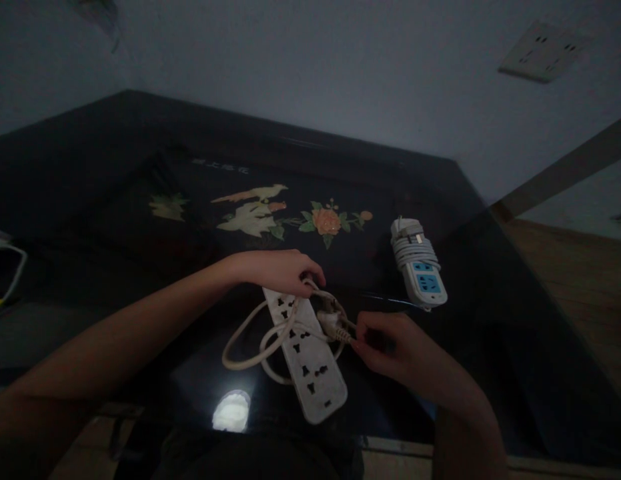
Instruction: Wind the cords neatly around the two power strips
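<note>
A white power strip [317, 373] lies at a slant on the dark glossy table, its sockets facing up. Its white cord [240, 363] loops loosely over and around it. At the strip's far end, my left hand [283, 270] is closed around a part of the cord, with the fingertips partly hidden. To the right, my right hand [395, 343] pinches the cord just behind the plug [329, 323]. This plug lies beside the strip's right edge, among the cord loops.
A second power strip [426, 279], wrapped in its grey cord, lies to the right on the table [370, 267]. Bird and flower pictures [326, 221] decorate the tabletop. A wall outlet [543, 52] is at upper right. Part of a white object [10, 248] shows at the left edge.
</note>
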`<act>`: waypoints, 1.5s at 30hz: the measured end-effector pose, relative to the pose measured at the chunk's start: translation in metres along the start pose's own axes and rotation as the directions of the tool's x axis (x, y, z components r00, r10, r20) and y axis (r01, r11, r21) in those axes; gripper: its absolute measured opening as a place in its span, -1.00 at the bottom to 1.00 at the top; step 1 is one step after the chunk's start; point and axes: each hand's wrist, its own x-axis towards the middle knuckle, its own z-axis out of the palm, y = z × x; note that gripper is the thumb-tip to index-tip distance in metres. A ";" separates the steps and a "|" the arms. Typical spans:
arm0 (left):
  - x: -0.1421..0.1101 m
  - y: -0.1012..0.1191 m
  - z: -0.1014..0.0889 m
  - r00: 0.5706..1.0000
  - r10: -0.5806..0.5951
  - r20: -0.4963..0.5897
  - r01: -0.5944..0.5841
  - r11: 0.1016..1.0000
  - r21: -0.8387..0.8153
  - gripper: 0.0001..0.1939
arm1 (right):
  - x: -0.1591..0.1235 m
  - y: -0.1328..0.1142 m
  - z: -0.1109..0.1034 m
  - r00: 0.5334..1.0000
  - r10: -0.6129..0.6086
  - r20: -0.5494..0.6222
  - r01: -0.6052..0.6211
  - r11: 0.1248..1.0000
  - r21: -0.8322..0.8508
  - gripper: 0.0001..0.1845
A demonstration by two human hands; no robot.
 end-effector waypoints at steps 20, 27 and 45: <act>0.010 -0.001 0.002 0.996 0.015 0.092 -0.016 1.000 0.012 -0.81 | 0.004 -0.001 0.004 0.999 -0.042 -0.013 0.041 0.991 -0.126 -0.83; 0.000 0.002 0.001 0.999 0.026 -0.038 -0.023 0.997 0.070 -0.82 | 0.004 -0.001 0.006 0.987 -0.148 -0.059 0.135 0.973 -0.188 -0.89; -0.001 -0.002 -0.003 0.962 0.024 -0.272 -0.020 1.000 0.017 -0.81 | 0.014 -0.064 -0.003 0.963 0.227 -0.146 -0.241 0.483 -0.842 -0.77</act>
